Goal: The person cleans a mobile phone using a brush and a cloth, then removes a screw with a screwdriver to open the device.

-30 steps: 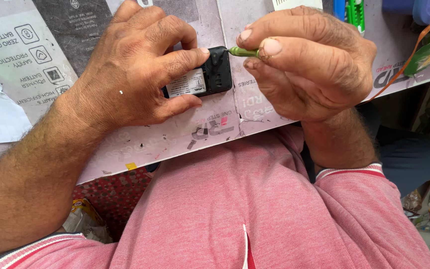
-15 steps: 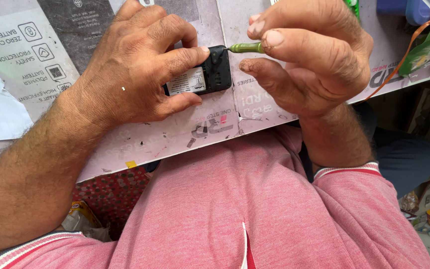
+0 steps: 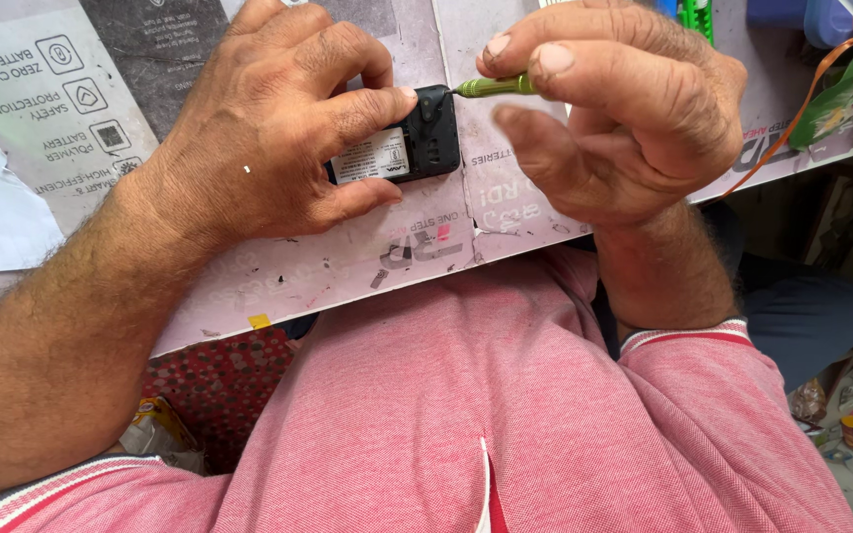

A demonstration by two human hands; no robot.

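My left hand (image 3: 269,128) presses a small black device (image 3: 425,138) with a white label flat onto the poster-covered table top (image 3: 348,266), thumb and forefinger clamped on its sides. My right hand (image 3: 614,118) pinches a thin green screwdriver (image 3: 496,87) between thumb and forefinger. Its tip touches the upper right corner of the black device. Most of the device lies hidden under my left palm.
Green tools (image 3: 695,15) and an orange cord (image 3: 802,89) lie at the table's far right. Blue containers (image 3: 821,15) stand in the top right corner. Small packets and clutter (image 3: 851,424) sit on the floor at the lower right, beside my red shirt.
My right hand has lifted and rotated, fingers spreading, while the green screwdriver stays against the device's corner. My left hand keeps its hold.
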